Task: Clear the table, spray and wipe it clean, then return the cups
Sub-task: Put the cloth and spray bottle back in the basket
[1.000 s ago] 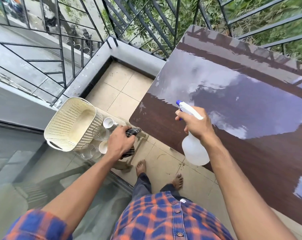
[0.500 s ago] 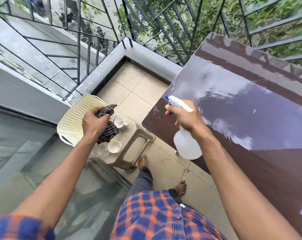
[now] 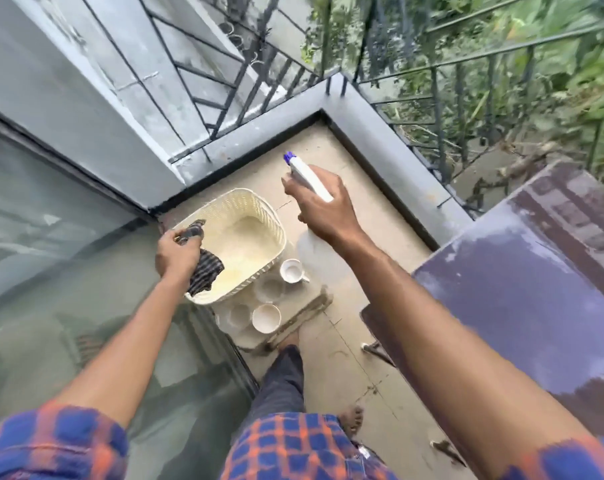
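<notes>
My left hand (image 3: 176,252) grips a dark checked cloth (image 3: 205,273) and holds it over the near rim of the cream basket (image 3: 266,213). My right hand (image 3: 323,206) holds a white spray bottle (image 3: 307,176) with a blue nozzle above the floor, to the right of the basket. White cups (image 3: 291,270) (image 3: 266,317) and clear glasses (image 3: 269,287) stand on a low stool (image 3: 304,311) beside the basket. The glossy brown table (image 3: 535,289) lies at the right, bare and wet-looking.
A glass door (image 3: 68,271) runs along the left. A grey ledge (image 3: 390,147) with black railing (image 3: 442,109) bounds the balcony corner. My bare feet stand on the beige tiled floor (image 3: 342,362) between stool and table.
The view has swung left, away from the table. My left hand carried the cloth over the basket. My right hand brought the spray bottle off the table edge to beside the basket.
</notes>
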A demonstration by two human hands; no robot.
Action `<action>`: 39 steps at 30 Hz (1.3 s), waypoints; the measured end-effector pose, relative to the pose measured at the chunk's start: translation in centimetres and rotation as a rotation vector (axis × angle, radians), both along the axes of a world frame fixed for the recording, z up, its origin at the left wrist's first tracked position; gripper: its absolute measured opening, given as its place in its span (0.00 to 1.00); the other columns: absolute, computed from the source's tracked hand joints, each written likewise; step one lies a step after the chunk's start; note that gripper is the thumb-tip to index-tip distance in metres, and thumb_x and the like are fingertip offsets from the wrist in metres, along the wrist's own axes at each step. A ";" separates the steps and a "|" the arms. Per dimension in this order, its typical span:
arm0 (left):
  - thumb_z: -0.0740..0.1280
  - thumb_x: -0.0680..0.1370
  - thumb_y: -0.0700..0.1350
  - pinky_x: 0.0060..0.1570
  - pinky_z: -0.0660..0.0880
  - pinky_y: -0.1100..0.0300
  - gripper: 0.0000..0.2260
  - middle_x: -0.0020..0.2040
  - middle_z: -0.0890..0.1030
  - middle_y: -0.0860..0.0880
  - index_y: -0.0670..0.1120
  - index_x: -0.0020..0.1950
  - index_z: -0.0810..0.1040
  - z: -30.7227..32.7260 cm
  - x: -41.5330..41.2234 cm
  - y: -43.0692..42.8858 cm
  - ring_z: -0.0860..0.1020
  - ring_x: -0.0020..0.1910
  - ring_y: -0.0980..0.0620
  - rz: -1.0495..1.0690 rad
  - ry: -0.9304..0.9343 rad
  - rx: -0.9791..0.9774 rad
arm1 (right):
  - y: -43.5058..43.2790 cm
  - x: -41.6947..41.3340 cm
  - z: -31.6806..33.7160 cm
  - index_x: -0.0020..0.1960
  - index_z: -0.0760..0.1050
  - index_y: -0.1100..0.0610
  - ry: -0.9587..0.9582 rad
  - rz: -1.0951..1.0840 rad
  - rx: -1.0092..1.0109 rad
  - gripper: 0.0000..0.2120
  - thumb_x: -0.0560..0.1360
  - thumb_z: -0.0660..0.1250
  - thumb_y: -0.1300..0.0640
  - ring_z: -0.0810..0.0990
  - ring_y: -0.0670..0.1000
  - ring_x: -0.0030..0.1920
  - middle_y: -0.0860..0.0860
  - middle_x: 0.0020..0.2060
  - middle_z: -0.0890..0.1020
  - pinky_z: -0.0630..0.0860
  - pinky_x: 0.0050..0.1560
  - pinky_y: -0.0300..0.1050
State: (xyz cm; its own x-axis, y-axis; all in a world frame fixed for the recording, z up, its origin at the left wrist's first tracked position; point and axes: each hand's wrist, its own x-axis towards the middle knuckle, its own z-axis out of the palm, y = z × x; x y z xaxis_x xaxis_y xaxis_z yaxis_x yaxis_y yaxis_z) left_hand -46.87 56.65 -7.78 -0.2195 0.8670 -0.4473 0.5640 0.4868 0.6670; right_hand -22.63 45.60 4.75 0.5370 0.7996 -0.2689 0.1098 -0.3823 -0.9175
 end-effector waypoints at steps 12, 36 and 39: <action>0.70 0.76 0.46 0.56 0.73 0.53 0.17 0.61 0.77 0.40 0.49 0.64 0.74 -11.5 -1.0 3.1 0.77 0.59 0.38 -0.006 0.176 -0.180 | 13.3 -9.1 -16.2 0.64 0.75 0.55 -0.062 0.313 -0.025 0.15 0.83 0.68 0.46 0.80 0.48 0.47 0.43 0.47 0.80 0.74 0.48 0.45; 0.72 0.75 0.45 0.71 0.66 0.46 0.23 0.69 0.68 0.44 0.49 0.69 0.73 -13.5 -0.9 1.5 0.68 0.69 0.42 -0.250 0.255 -0.249 | 9.1 -6.9 -22.8 0.78 0.65 0.53 -0.271 0.547 -0.304 0.35 0.76 0.77 0.55 0.78 0.56 0.66 0.53 0.68 0.80 0.75 0.67 0.52; 0.70 0.77 0.45 0.65 0.68 0.55 0.16 0.66 0.71 0.47 0.51 0.65 0.76 -11.5 -1.2 0.4 0.72 0.65 0.47 -0.180 0.159 -0.126 | 8.6 -6.3 -20.8 0.77 0.66 0.50 -0.255 0.546 -0.397 0.35 0.76 0.77 0.58 0.79 0.56 0.67 0.53 0.67 0.80 0.73 0.66 0.50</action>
